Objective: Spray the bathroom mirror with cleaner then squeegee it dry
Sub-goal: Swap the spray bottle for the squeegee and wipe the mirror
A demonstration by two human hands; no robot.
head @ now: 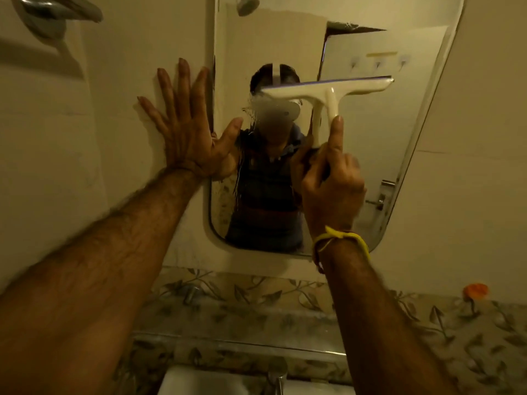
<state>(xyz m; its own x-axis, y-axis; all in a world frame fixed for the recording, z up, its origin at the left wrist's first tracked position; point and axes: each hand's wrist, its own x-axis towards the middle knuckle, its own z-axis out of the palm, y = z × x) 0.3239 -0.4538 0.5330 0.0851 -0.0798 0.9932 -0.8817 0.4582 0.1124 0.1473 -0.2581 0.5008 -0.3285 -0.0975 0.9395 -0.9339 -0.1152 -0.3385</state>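
The bathroom mirror [370,143] hangs on the wall in a pale rounded frame, with wet streaks down its left part. My right hand [332,186] grips the handle of a cream squeegee [328,91], thumb laid up along the handle. Its wide blade lies level against the glass in the mirror's upper middle. My left hand [185,129] presses flat on the wall at the mirror's left edge, fingers spread, thumb reaching over the frame. No spray bottle is in view.
A metal towel bar [57,8] sticks out at the top left. Below the mirror runs a leaf-patterned tile band [256,306] with an orange flower [475,290]. A white basin [199,380] and a tap [278,374] sit at the bottom.
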